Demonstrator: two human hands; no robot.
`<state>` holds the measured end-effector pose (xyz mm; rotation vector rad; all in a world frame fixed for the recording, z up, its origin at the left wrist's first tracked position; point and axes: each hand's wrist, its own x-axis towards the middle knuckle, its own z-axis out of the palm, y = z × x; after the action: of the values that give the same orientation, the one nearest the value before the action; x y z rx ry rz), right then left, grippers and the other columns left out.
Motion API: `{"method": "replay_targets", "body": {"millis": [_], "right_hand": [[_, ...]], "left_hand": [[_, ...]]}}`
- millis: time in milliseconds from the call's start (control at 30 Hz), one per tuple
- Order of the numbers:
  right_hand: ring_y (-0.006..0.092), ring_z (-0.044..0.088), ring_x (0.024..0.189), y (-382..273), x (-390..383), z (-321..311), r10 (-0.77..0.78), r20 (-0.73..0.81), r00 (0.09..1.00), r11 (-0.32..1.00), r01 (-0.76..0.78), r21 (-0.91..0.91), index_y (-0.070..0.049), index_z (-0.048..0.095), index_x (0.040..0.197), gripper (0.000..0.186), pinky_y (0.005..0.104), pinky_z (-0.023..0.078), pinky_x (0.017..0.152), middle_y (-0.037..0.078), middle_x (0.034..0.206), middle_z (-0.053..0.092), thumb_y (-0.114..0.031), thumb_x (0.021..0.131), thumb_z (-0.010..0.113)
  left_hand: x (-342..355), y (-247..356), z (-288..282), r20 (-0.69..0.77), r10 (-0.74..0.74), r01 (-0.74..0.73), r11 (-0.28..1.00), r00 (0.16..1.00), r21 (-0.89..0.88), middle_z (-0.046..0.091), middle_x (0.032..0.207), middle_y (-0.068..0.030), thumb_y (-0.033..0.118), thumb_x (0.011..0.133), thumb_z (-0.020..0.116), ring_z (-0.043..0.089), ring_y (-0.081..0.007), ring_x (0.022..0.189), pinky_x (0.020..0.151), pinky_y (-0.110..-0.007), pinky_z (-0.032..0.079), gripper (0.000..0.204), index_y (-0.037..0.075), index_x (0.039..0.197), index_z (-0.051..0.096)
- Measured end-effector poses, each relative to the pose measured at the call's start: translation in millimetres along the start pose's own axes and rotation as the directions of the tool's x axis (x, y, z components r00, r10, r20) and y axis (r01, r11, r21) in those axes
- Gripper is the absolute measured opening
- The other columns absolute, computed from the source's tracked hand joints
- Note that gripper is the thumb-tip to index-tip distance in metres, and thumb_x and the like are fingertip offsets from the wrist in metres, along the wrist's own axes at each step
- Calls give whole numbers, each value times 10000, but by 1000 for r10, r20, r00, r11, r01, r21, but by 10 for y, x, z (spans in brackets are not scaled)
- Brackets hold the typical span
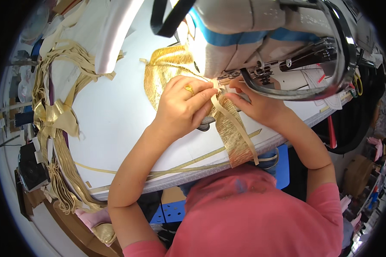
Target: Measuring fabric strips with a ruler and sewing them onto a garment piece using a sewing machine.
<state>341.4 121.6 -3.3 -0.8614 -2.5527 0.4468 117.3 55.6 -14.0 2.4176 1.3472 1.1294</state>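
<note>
- Cloth [230,141]: gold and crinkled, it runs from under the machine's needle area down to the counter's near edge; its long axis points toward the person's body, slanting slightly right.
- Strip [234,121]: cream and narrow, it lies along the cloth, its long axis nearly matching; the upper end is at the fingertips, the lower end loose near the counter's edge.
- Left hand [186,103]: thumb and fingers pinched together on the strip's upper end (a gold ring is on one finger).
- Right hand [257,100]: fingers bent just beside the same spot, thumb toward the cloth; I cannot tell whether it grips.
- Panel [158,83]: gold and round-edged, it lies flat beyond the left hand (whether it joins the cloth is hidden).
- Machine [218,55]: pale with a blue stripe, standing over both hands' fingertips.
- Bands [188,163]: thin and gold, lying along the near edge of the white counter [103,115], left of the cloth.
- Straps [66,167]: a gold bundle at the far left, hanging lengthwise toward the person.
</note>
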Motion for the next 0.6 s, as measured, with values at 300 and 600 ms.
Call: {"method": "replay_targets", "body": {"millis": [300, 600], "right_hand": [[169, 587, 598, 60, 89, 294, -311, -310, 898, 950, 282, -135, -142, 642, 881, 141, 304, 456, 504, -29, 752, 557, -161, 752, 693], [100, 672, 920, 239, -77, 269, 326, 12, 945, 789, -279, 548, -26, 729, 1038, 144, 241, 547, 837, 66, 1016, 731, -78, 906, 704]], "left_hand": [[26, 7, -47, 22, -63, 65, 994, 998, -89, 703, 970, -84, 22, 719, 755, 669, -258, 915, 810, -372, 528, 234, 15, 949, 717], [16, -30, -129, 72, 62, -59, 997, 995, -47, 644, 1101, -143, 36, 753, 757, 636, -302, 990, 841, -372, 545, 339, -40, 1074, 678]]}}
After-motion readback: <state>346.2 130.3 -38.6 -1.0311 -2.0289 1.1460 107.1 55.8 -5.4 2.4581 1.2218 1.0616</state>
